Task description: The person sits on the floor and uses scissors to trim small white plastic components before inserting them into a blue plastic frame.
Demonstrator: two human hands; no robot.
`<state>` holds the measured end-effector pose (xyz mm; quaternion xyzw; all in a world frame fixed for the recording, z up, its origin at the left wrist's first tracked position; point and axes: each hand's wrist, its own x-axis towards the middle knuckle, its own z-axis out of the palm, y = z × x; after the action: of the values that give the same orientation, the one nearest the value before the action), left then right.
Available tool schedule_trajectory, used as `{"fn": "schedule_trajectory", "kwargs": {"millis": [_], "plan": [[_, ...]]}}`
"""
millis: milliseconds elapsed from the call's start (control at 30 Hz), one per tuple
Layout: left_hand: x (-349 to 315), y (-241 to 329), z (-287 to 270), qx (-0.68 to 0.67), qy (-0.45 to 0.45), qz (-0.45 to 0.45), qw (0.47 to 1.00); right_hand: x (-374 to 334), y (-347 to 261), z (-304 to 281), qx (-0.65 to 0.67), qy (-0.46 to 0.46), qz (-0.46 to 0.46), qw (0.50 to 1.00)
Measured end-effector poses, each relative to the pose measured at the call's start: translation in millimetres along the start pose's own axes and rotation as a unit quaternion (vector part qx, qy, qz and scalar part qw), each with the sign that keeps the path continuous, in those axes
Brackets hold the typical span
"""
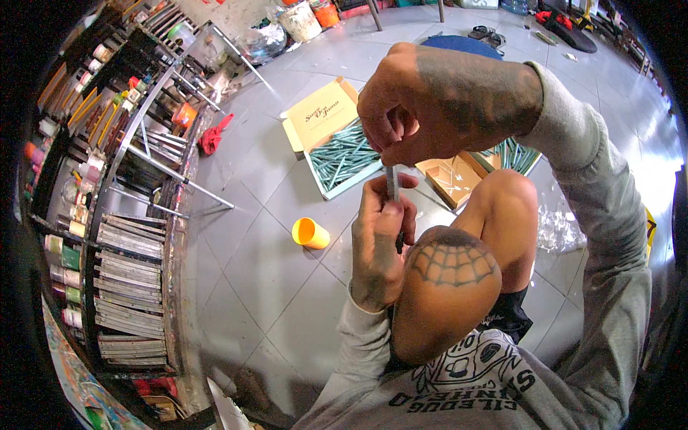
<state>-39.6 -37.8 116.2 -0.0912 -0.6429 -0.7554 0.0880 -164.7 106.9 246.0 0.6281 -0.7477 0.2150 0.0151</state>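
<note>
My left hand (380, 236) is closed around a slim grey stick (392, 185), held upright in front of my raised knee. Its lower end, below the fingers, looks dark. Directly above, my right hand (401, 107) has its fingers curled in a pinch at the stick's upper end; the fingers hide the top. Beyond the hands, an open cardboard box (320, 118) on the floor is full of teal, pen-like sticks (344, 156). A second box (459, 179), partly behind my right arm and knee, holds small white slender pieces, with more teal sticks (510, 156) beside it.
A yellow cup (310, 233) stands on the tiled floor left of my left hand. Along the left are a metal frame (172, 172) and shelves (132, 272) with jars and stacked frames. Crumpled clear plastic (560, 229) lies to the right; sandals (487, 36) and buckets (299, 21) are farther off.
</note>
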Motion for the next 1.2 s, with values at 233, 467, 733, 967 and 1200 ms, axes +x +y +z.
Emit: {"fn": "schedule_trajectory", "kwargs": {"millis": [233,467,733,967,1200], "plan": [[-0.7,1.3,1.0,0.054,0.023,-0.045,0.997,-4.4,5.8,6.5,-0.001,0.034,-0.006,0.999],[-1.9,7.9,7.5,0.11,0.067,-0.032,0.991,-8.2,5.0,-1.6,-0.007,0.042,-0.018,0.999],[-3.5,4.5,6.9,0.192,0.1,-0.002,0.976,-10.6,2.5,-1.9,-0.001,0.037,-0.014,0.999],[-5.3,9.0,3.6,0.222,0.079,0.008,0.972,-13.7,-0.6,-3.8,0.062,0.01,0.02,0.998],[-4.7,-6.6,-3.2,0.232,0.062,0.11,0.965,-20.8,-10.6,-20.1,0.243,-0.013,0.166,0.956]]}}
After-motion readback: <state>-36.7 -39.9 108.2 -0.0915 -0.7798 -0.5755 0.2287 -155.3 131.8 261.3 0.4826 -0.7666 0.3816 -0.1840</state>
